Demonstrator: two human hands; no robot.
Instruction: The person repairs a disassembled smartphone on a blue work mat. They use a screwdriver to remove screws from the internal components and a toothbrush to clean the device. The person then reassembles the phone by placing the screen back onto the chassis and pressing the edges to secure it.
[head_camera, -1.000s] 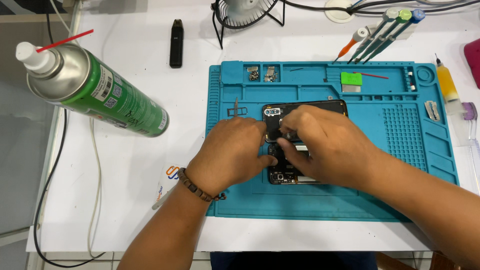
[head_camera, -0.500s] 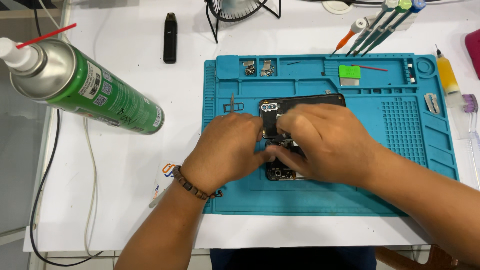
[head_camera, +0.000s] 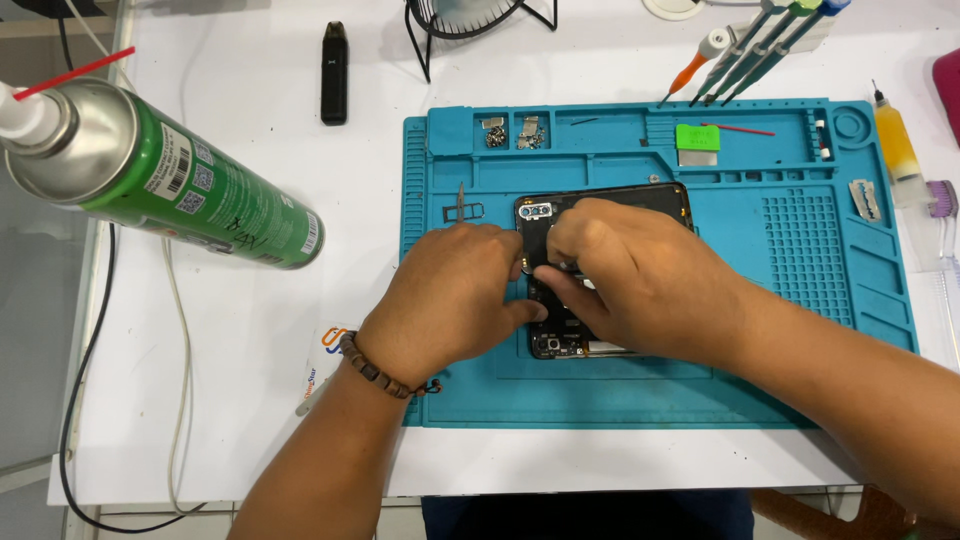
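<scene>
While both hands bear on opened black smartphone (head_camera: 600, 205) atop teal silicone mat (head_camera: 800, 300), left hand (head_camera: 445, 300) steadies near edge, right hand (head_camera: 630, 275) pinches small inner part; lifting it calls for gentle pull.

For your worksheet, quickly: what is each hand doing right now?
Left hand: fingers pinched on the opened phone.
Right hand: curled over the phone, gripping it.

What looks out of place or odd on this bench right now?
The green spray can lies tipped on its side on the white table, left of the blue mat. A loose razor blade sits on the mat's right side. Both hands cover the opened phone.
</scene>
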